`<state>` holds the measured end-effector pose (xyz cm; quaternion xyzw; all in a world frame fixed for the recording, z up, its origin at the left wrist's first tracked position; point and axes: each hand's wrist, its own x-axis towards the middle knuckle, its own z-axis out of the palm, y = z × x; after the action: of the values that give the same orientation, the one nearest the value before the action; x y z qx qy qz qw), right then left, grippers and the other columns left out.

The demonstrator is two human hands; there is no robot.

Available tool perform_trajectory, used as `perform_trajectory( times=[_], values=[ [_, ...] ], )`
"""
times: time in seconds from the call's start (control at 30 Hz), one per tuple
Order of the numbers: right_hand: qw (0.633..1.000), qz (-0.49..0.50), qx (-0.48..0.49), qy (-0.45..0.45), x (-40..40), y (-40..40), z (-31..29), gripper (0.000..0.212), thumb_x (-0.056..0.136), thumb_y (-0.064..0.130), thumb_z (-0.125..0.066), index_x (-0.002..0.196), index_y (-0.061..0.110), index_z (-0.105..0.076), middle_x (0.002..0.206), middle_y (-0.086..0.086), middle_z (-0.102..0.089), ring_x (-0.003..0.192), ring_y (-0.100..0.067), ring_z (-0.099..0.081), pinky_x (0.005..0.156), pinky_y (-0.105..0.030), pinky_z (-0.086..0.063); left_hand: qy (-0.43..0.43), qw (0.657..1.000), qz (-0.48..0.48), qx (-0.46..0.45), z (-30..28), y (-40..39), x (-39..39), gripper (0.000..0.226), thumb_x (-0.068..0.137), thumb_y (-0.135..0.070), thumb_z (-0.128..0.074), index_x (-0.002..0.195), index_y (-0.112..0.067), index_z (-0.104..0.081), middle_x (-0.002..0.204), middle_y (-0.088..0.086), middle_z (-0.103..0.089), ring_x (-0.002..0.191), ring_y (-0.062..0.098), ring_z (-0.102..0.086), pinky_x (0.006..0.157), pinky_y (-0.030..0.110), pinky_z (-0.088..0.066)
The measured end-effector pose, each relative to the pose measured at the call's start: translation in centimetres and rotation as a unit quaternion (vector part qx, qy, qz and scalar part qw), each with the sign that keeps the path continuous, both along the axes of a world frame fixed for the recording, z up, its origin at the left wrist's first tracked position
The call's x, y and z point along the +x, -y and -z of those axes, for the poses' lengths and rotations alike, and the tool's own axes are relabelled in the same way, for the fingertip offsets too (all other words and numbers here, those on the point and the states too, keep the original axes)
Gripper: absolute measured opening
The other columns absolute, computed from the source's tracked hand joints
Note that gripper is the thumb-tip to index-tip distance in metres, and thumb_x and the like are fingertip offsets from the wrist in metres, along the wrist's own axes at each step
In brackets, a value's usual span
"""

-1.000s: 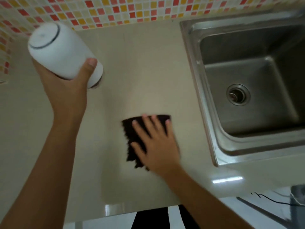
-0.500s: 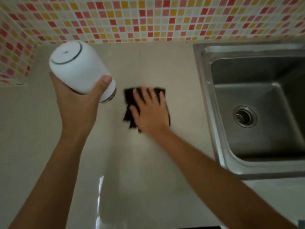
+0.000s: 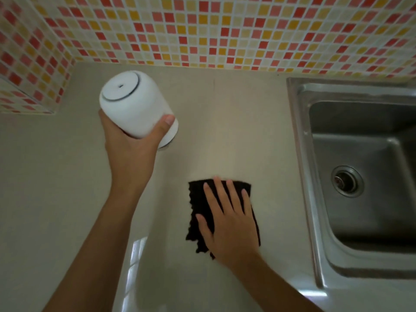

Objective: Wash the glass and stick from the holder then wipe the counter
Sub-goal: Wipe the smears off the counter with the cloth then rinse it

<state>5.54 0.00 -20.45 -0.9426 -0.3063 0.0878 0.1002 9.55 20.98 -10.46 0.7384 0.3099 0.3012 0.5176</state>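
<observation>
Counter [image 3: 74, 199], a smooth beige stone-like surface beside the steel sink [image 3: 364, 278], is the thing being worked on now, and it lies under both arms, running back to the mosaic wall of red, orange and cream tiles [image 3: 225, 30]. On it, near the sink's left rim, a dark, almost black square cloth with ragged edges [image 3: 198, 203] is pressed flat by the right hand [image 3: 229, 226], whose fingers are spread straight over the fabric and are not curled round it. A white, rounded cylindrical container with a flat top [image 3: 130, 104] is held above the counter by the left hand [image 3: 130, 149], the thumb being wrapped over its side; whether this is the holder named in the task cannot be told for sure. The cloth is judged to be soft, thin and light, so it would fold or bunch if pushed only from one corner; an even pressure from the whole palm in its middle is advised. The counter looks glossy, therefore the cloth may slide easily, and a wet surface would make it slip more. The container seems smooth and rigid, possibly slippery, so a grip round its middle is safer than at its end
</observation>
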Motion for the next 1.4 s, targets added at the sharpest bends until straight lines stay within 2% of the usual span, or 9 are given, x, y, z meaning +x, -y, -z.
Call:
perform_trajectory(
  times=[0.13,0.3,0.4,0.53,0.67,0.93,1.17,1.3,1.4],
  values=[
    [0.999,0.038,0.008,0.035,10.1,-5.0,0.5,0.064,0.096,0.054,-0.030,0.149,0.020,-0.029,0.157,-0.004,-0.025,0.144,-0.026,-0.021,0.118,-0.046,-0.010,0.003,1.000,0.012,0.004,0.3,-0.1,1.1,0.093,0.068,-0.046,-0.082,0.144,-0.023,-0.032,0.134,-0.013,-0.052,0.117,-0.004,-0.053,0.100,0.025,-0.048],
    [0.994,0.095,-0.037,0.026,26.2,-10.2,0.8,0.066,0.096,0.058,-0.018,0.153,0.024,-0.015,0.160,-0.004,-0.014,0.147,-0.026,-0.009,0.118,-0.050,-0.002,-0.011,1.000,0.027,0.011,1.6,0.7,0.8,0.092,0.068,-0.046,-0.082,0.143,-0.022,-0.033,0.134,-0.011,-0.053,0.117,-0.002,-0.054,0.099,0.025,-0.048],
    [0.989,0.135,-0.053,0.037,29.7,-7.8,1.3,0.067,0.096,0.059,-0.013,0.153,0.025,-0.009,0.161,-0.003,-0.008,0.148,-0.024,-0.004,0.118,-0.050,0.001,-0.018,0.999,0.045,0.014,2.3,0.8,0.3,0.093,0.068,-0.046,-0.083,0.142,-0.021,-0.034,0.135,-0.010,-0.053,0.118,0.000,-0.054,0.099,0.025,-0.047],
    [0.983,0.168,-0.030,0.059,26.7,-2.5,1.5,0.066,0.097,0.056,-0.015,0.153,0.022,-0.014,0.160,-0.005,-0.015,0.147,-0.027,-0.011,0.118,-0.051,-0.003,-0.025,0.999,0.049,0.002,2.6,0.8,-0.2,0.094,0.067,-0.042,-0.085,0.143,-0.021,-0.033,0.134,-0.012,-0.052,0.118,-0.004,-0.053,0.098,0.019,-0.046],
    [0.986,0.152,-0.013,0.065,18.0,1.6,1.0,0.064,0.098,0.054,-0.020,0.151,0.019,-0.022,0.157,-0.009,-0.024,0.144,-0.030,-0.020,0.117,-0.051,-0.012,-0.026,0.998,0.057,-0.025,3.1,1.9,0.8,0.096,0.064,-0.040,-0.087,0.142,-0.022,-0.034,0.130,-0.016,-0.052,0.115,-0.008,-0.052,0.093,0.008,-0.042],
    [0.999,0.025,-0.047,0.003,-0.8,9.6,-0.2,0.064,0.098,0.052,-0.026,0.153,0.021,-0.017,0.161,-0.004,-0.012,0.148,-0.025,-0.009,0.117,-0.049,-0.014,-0.039,0.992,0.093,-0.071,4.8,6.6,2.7,0.091,0.063,-0.034,-0.089,0.136,-0.030,-0.034,0.122,-0.024,-0.051,0.109,-0.014,-0.052,0.085,0.003,-0.042],
    [0.988,0.121,-0.075,0.055,5.5,12.2,-0.3,0.060,0.099,0.046,-0.026,0.152,0.019,-0.021,0.159,-0.005,-0.018,0.147,-0.025,-0.013,0.118,-0.051,-0.012,-0.056,0.989,0.117,-0.067,6.0,9.2,1.4,0.091,0.060,-0.032,-0.090,0.132,-0.032,-0.034,0.125,-0.020,-0.051,0.113,-0.013,-0.050,0.095,0.009,-0.042],
    [0.983,0.174,0.005,0.063,10.5,11.4,0.9,0.053,0.101,0.037,-0.030,0.149,0.015,-0.030,0.157,-0.012,-0.024,0.143,-0.034,-0.024,0.114,-0.052,-0.026,-0.050,0.990,0.116,-0.055,6.4,10.0,0.7,0.090,0.059,-0.031,-0.091,0.130,-0.033,-0.035,0.129,-0.011,-0.054,0.118,0.000,-0.053,0.101,0.023,-0.045],
    [0.977,0.190,0.054,0.073,12.2,11.0,1.5,0.047,0.101,0.027,-0.038,0.144,0.010,-0.039,0.152,-0.015,-0.032,0.134,-0.038,-0.039,0.102,-0.052,-0.043,-0.050,0.988,0.134,-0.049,6.4,10.2,0.6,0.092,0.058,-0.034,-0.090,0.130,-0.034,-0.033,0.130,-0.012,-0.052,0.119,-0.003,-0.051,0.100,0.016,-0.042]
  ],
)
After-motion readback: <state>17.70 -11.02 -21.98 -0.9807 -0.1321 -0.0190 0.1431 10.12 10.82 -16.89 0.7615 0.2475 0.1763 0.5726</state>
